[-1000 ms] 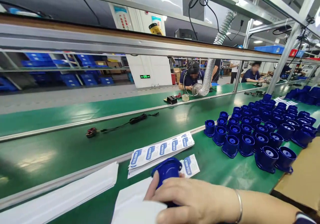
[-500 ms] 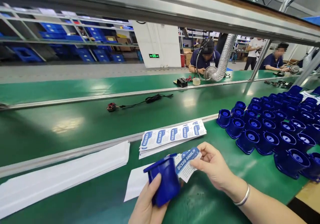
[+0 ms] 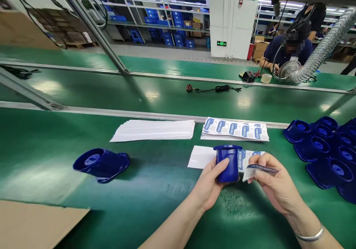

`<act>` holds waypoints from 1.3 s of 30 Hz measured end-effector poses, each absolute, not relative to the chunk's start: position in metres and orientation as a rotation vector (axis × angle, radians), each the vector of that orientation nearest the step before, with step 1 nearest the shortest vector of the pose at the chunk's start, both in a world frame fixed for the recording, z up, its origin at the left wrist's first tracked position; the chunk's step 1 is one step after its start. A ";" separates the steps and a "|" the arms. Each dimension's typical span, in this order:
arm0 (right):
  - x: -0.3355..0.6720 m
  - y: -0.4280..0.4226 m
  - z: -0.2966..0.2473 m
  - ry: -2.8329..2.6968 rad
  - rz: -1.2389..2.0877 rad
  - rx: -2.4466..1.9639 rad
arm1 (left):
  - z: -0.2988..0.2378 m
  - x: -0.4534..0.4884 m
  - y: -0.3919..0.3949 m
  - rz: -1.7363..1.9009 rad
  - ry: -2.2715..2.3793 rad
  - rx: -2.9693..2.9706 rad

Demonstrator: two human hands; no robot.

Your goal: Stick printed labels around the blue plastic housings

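Left hand (image 3: 208,186): curled round the cup (image 3: 233,165); we steady it above the worktop (image 3: 155,200), short of the far edge.
Right hand (image 3: 274,185): pinching the label (image 3: 249,174); we should touch only its edge.

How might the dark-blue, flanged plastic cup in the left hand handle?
The dark-blue, flanged plastic cup is probably stiff, showing no dent beneath the thumb of the left hand. Its smooth surface may feel slippery. On its side, the flange would likely hinder rolling.
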State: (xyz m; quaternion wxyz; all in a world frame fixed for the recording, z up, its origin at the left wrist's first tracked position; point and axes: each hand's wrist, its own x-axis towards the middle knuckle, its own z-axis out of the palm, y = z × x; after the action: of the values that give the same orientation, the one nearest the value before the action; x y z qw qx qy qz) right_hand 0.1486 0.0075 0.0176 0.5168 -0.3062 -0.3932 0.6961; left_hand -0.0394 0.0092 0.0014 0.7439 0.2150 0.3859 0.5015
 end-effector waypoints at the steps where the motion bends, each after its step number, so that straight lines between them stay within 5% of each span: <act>1: 0.149 0.007 0.017 -0.956 1.666 -0.763 | 0.001 -0.039 0.009 1.110 0.842 0.491; 39: 0.131 -0.001 0.010 -0.805 1.690 -1.071 | 0.002 -0.032 0.002 1.084 0.847 0.634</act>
State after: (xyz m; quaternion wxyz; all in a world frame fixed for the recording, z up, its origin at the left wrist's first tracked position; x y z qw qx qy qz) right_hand 0.1305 -0.0005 0.0096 0.4728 -0.4376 -0.3288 0.6906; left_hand -0.0324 0.0024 0.0017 0.7266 0.2875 0.3841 0.4918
